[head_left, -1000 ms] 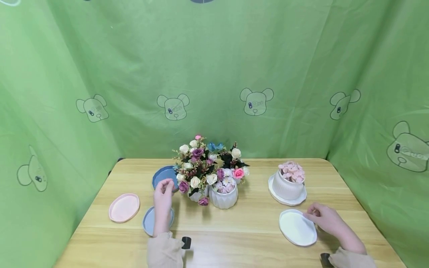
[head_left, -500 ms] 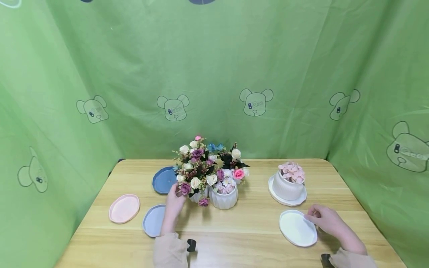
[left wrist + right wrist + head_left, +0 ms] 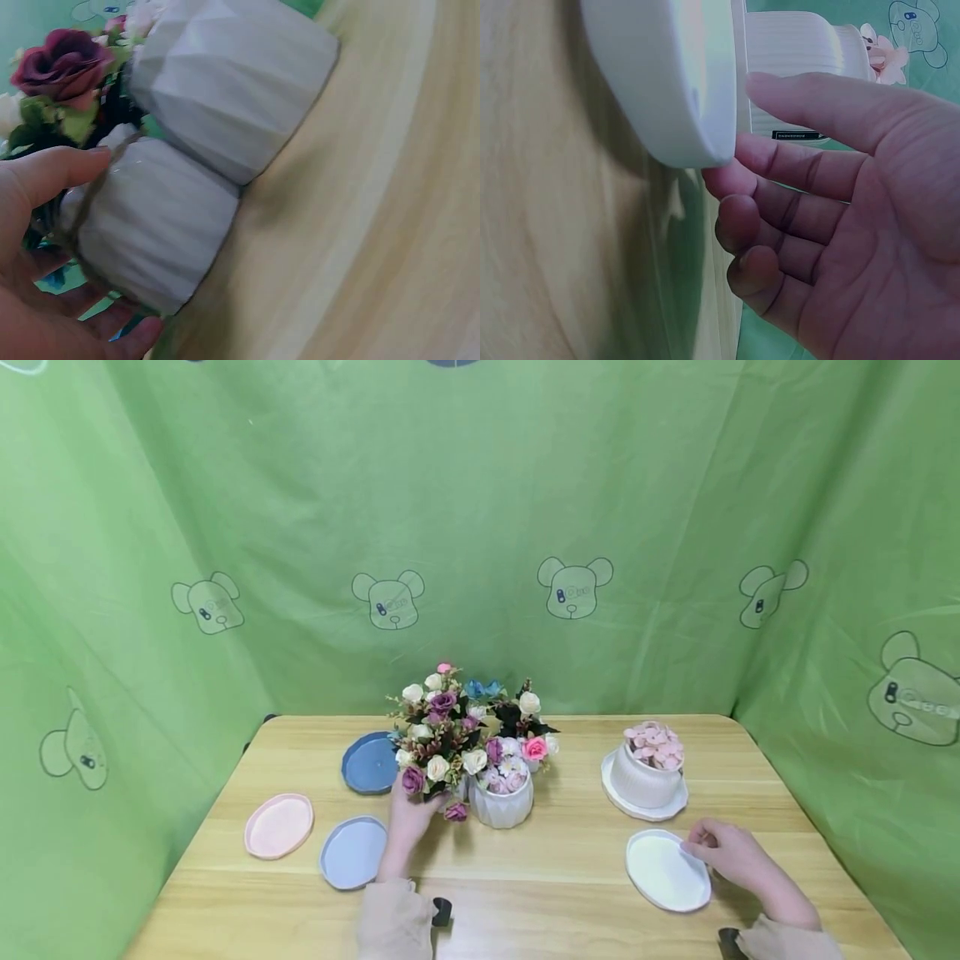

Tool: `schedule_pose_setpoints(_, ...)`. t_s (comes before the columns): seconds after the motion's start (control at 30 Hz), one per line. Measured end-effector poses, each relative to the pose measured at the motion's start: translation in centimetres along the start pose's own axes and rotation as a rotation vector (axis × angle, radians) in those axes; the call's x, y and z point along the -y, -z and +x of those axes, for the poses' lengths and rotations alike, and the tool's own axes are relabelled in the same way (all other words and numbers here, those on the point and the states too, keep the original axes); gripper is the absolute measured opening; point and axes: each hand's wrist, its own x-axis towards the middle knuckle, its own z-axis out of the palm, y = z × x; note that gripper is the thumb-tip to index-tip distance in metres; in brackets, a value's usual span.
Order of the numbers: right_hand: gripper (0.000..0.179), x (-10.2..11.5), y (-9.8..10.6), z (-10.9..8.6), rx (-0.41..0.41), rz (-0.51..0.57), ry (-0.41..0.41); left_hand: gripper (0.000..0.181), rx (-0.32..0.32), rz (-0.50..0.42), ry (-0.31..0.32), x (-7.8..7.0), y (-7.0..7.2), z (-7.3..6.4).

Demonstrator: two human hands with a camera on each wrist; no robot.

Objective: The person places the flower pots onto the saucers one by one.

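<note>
My left hand (image 3: 412, 817) grips a white flower pot (image 3: 154, 225) with a cord round its rim, filled with purple and cream roses (image 3: 437, 727). Its thumb lies on the near side of the rim and the other fingers reach round the far side, partly hidden. Touching this pot is a second white faceted pot (image 3: 502, 802) with pale flowers. At the right, my right hand (image 3: 731, 852) rests by the edge of a white saucer (image 3: 666, 870), its fingers loosely curled. In the right wrist view the fingertips (image 3: 739, 146) lie at the saucer's rim while the thumb is apart above it.
Behind the saucer, a ribbed white pot (image 3: 647, 777) with pink flowers stands on another white saucer (image 3: 611, 793). Dark blue (image 3: 367, 764), pale blue (image 3: 352, 853) and pink saucers (image 3: 278, 827) lie at the left. More roses (image 3: 528, 703) stand behind the middle pots. Green curtains (image 3: 480, 527) enclose the table.
My left hand has moved right, from over the dark blue saucer to the rose pot, and its fingers have come round that pot. My right hand and the white saucer have stayed put.
</note>
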Motion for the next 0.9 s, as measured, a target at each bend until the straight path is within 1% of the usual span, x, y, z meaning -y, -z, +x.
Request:
schedule_pose_setpoints(0.1,0.023,0.1,0.0,0.0,-0.003,-0.002,0.004,0.069,-0.02,-0.069,-0.057,0.3,-0.7,0.1)
schedule_pose_setpoints(0.13,0.023,0.1,0.0,0.0,-0.004,-0.002,0.001,0.069,-0.031,-0.076,-0.058,0.4,-0.9,0.1)
schedule_pose_setpoints(0.17,0.023,0.1,0.0,0.0,-0.003,-0.002,0.003,0.07,-0.043,-0.075,-0.053,0.5,-1.0,0.0)
schedule_pose_setpoints(0.23,0.023,0.1,-0.1,0.1,-0.006,-0.005,0.006,0.074,-0.064,-0.075,-0.021,0.7,-1.3,-0.1)
schedule_pose_setpoints(0.3,0.022,0.0,-0.1,0.1,-0.009,-0.007,0.006,0.077,-0.09,-0.056,0.008,0.7,-1.5,-0.3)
schedule_pose_setpoints(0.4,0.022,-0.1,-0.2,0.1,-0.011,-0.006,0.006,0.078,-0.123,-0.035,0.016,0.8,-1.8,-0.4)
schedule_pose_setpoints(0.57,0.021,0.0,-0.2,0.1,-0.011,-0.009,0.012,0.076,-0.165,0.001,-0.042,1.2,-2.4,-0.3)
schedule_pose_setpoints(0.7,0.018,0.0,-0.2,0.1,-0.011,-0.015,0.019,0.073,-0.188,0.002,-0.087,1.3,-2.6,-0.2)
schedule_pose_setpoints(0.9,0.012,-0.1,-0.3,0.2,-0.002,-0.026,0.021,0.072,-0.198,0.007,-0.092,1.4,-2.9,-0.2)
